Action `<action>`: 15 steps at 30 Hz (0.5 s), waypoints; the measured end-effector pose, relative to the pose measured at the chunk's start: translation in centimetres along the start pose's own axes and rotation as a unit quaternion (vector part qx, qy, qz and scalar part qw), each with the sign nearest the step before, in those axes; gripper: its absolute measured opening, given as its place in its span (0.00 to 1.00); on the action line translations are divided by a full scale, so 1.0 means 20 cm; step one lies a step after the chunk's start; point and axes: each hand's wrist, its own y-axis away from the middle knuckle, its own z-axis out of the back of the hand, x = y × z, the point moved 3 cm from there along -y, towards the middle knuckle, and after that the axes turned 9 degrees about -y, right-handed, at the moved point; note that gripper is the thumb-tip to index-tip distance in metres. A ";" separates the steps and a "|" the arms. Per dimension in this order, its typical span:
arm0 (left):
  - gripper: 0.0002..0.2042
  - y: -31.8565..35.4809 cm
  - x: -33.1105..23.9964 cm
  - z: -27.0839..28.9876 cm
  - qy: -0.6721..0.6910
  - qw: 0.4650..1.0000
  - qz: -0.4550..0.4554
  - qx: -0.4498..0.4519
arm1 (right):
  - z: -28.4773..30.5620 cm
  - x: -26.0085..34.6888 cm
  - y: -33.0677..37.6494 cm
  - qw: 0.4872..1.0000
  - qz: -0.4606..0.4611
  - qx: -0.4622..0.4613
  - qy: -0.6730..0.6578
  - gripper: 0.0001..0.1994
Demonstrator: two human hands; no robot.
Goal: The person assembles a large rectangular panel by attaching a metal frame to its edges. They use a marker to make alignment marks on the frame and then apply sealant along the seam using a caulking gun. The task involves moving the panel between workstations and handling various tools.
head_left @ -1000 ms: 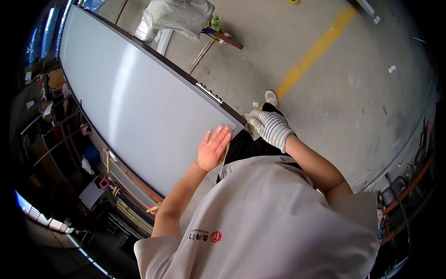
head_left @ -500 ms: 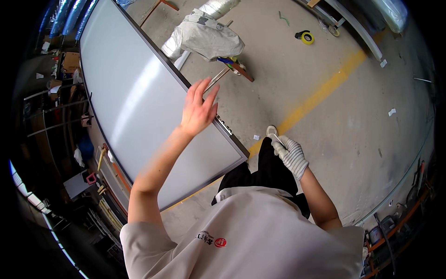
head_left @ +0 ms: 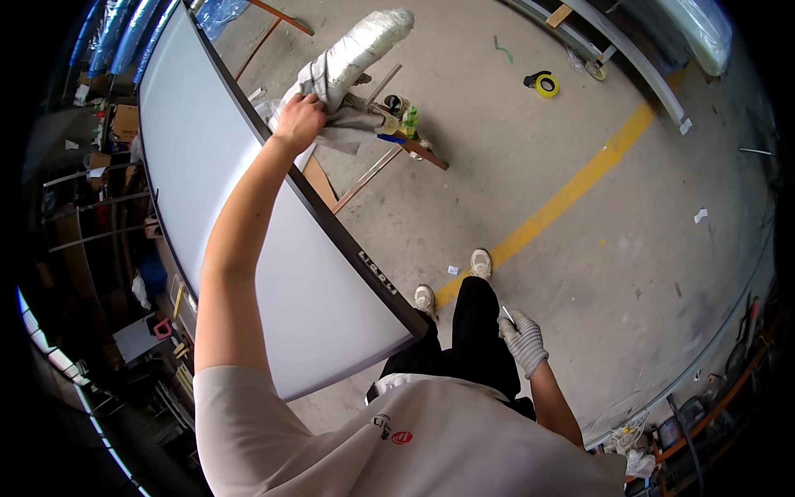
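My bare left hand (head_left: 301, 123) reaches past the far edge of a large pale panel with a dark frame (head_left: 339, 331). Its fingers are closed on a crumpled grey cloth (head_left: 352, 124), which hangs over a small wooden stand beside a roll wrapped in clear film (head_left: 368, 45). By the cloth, some tape rolls and a green item (head_left: 410, 122) show on the stand. Low on the right, my right hand (head_left: 523, 344) wears a striped grey-white glove. It is closed around a thin rod-like tool (head_left: 507, 313), most of which the fingers hide.
A yellow tape roll (head_left: 546, 84) lies on the concrete floor, across which a yellow line (head_left: 571, 195) runs. Long curved profiles (head_left: 638, 58) stand at the upper right. Racks and clutter (head_left: 91, 199) fill the left side; shelving (head_left: 712, 414) stands at lower right.
My left hand has moved from above the panel's edge away to the stand and taken hold of the cloth, drawing it aside so items beneath show. My right hand still holds the thin tool.
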 end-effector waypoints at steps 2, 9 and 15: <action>0.05 0.15 0.13 0.01 0.026 0.997 0.048 0.054 | -0.05 0.03 -0.03 1.000 0.000 0.019 0.014 0.07; 0.14 0.34 0.12 0.02 0.298 0.951 0.081 0.010 | -0.15 0.12 -0.09 0.996 0.014 0.068 0.053 0.07; 0.16 0.49 -0.10 0.25 0.291 0.941 0.093 -0.143 | -0.16 0.15 -0.11 0.995 0.032 0.081 0.040 0.06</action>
